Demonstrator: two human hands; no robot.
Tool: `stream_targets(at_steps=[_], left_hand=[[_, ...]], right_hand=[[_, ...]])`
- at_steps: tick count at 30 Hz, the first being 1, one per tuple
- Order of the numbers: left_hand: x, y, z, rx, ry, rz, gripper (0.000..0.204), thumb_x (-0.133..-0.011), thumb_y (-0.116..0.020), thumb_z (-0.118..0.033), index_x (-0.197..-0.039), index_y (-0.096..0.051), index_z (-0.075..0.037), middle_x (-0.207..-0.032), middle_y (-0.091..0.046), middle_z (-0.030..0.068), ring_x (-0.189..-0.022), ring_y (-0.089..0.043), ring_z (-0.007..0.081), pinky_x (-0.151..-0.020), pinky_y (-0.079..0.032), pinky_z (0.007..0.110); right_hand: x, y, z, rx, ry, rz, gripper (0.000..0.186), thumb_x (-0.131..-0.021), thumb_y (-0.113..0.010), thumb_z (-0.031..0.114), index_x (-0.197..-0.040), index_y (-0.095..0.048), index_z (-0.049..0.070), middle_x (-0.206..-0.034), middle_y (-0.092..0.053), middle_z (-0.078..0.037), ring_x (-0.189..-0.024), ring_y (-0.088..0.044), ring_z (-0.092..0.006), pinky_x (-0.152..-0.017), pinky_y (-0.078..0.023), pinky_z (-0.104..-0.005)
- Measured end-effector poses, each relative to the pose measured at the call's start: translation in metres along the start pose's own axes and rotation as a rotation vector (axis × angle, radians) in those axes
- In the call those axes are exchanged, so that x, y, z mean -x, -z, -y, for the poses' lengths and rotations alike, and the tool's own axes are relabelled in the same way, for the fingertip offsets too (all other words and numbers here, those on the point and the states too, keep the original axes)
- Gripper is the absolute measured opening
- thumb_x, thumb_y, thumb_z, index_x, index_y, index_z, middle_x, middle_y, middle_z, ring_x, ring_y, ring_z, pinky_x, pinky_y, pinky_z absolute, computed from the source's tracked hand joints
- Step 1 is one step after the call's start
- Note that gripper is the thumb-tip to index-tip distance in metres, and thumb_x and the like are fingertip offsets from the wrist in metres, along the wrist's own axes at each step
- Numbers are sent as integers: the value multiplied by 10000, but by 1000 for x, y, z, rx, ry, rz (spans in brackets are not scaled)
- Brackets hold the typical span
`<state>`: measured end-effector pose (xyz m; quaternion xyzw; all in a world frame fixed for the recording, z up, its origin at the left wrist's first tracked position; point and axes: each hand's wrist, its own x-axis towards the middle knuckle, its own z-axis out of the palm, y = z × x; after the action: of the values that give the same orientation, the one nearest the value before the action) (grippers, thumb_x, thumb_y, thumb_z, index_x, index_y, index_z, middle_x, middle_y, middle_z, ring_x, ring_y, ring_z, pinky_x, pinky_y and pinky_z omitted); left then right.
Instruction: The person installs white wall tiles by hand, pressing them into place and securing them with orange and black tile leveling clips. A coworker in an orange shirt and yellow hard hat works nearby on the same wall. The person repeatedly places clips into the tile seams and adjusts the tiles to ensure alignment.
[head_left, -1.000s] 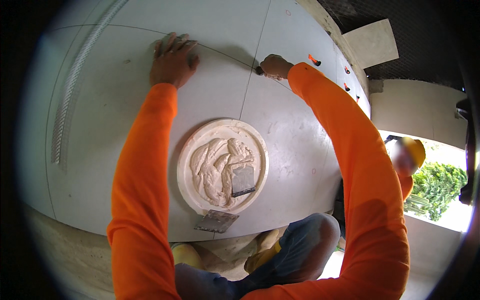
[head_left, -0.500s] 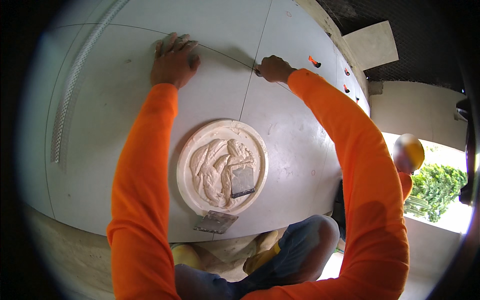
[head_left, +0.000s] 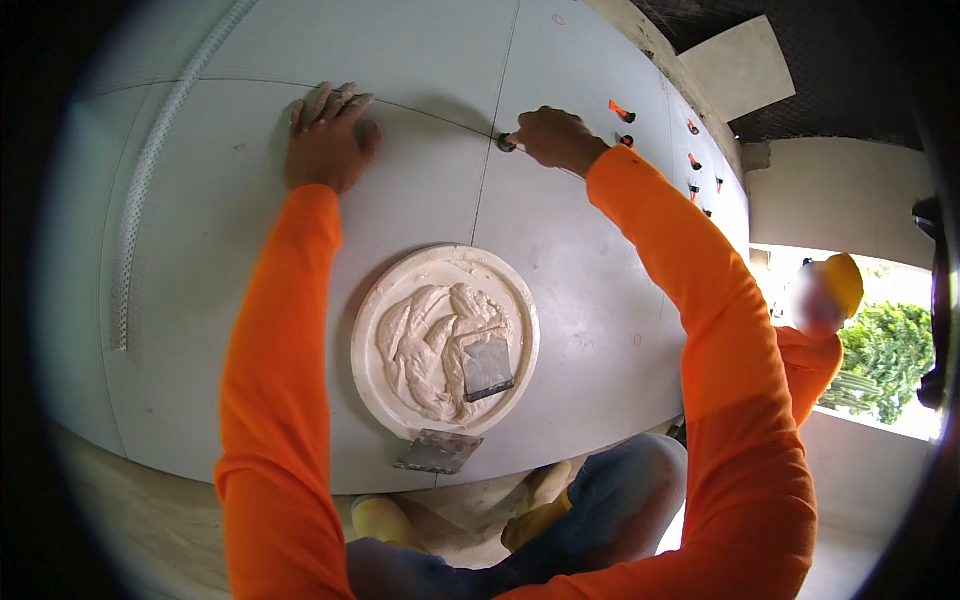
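Note:
My left hand (head_left: 332, 140) lies spread on the large grey tiles (head_left: 250, 300), its dusty fingertips by a dark seam. At the crossing of two seams, my right hand (head_left: 555, 138) is closed on a small tile leveling peg; its round black base (head_left: 505, 142) shows against the tile and its handle is hidden in my fingers. Nearer me, a round white lid (head_left: 366, 375) holds creamy pinkish paste (head_left: 425, 345). One putty knife blade (head_left: 489, 366) lies in the paste, and a second smeared blade (head_left: 440, 452) rests at the lid's near edge.
Several orange-and-black leveling pegs (head_left: 622, 111) stand along seams at the right. A perforated white strip (head_left: 150, 180) lies at the left. A loose beige board (head_left: 740, 75) is at the far right. Another person (head_left: 815, 365) in an orange top and yellow cap is beyond my right arm.
My right hand has turned slightly, and more of the black base shows. My left hand stays flat on the tile. The view has shifted a little, and more of the other person shows.

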<state>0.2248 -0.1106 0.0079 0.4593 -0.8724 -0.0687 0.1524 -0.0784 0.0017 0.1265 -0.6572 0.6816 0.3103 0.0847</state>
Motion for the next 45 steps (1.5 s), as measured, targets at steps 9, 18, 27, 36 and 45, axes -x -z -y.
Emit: stream_targets(at_steps=[9, 18, 27, 36, 45], left_hand=[[-1, 0, 0, -32, 3, 10, 501, -1064, -552, -522, -1525, -606, -335, -1671, -505, -76, -1616, -345, 202, -1355, -199, 507], [-1, -1, -3, -87, 15, 8, 502, -1072, -552, -517, -1543, -584, -350, -1671, -502, -85, -1614, -349, 196, -1355, -216, 484], [0, 0, -3, -60, 4, -6, 504, -1061, -566, -517, -1533, -597, -343, -1665, -513, -81, -1606, -362, 195, -1343, -237, 492], [-4, 3, -2, -42, -4, 3, 511, -1047, -580, -481, -1532, -602, -321, -1666, -514, -72, -1608, -359, 203, -1345, -200, 484], [-3, 0, 0, -124, -112, 8, 533, -1091, -542, -502, -1583, -560, -299, -1694, -482, -22, -1608, -352, 276, -1327, -231, 520]], right_hand=[[-1, -6, 5, 141, 139, -97, 198, -1020, -695, 224, -1142, -740, 74, -1037, -752, -106, -1037, -748, -314, -896, -602, -480], [-16, -1, 4, 291, 170, 16, 176, -972, -632, 153, -1008, -785, 71, -995, -772, -88, -979, -756, -277, -858, -604, -465], [-36, 29, 9, -48, -64, 351, 282, -956, -703, 263, -1153, -731, 64, -1003, -753, -88, -902, -749, -265, -769, -599, -481], [-14, 2, 12, 281, 177, 16, 218, -1057, -636, 253, -1190, -728, 106, -1077, -785, -105, -963, -787, -303, -831, -630, -468], [144, -141, -43, -434, -378, -28, 810, -1111, -471, 613, -1708, -293, 94, -1761, -292, -203, -1610, -294, -439, -1291, -308, -577]])
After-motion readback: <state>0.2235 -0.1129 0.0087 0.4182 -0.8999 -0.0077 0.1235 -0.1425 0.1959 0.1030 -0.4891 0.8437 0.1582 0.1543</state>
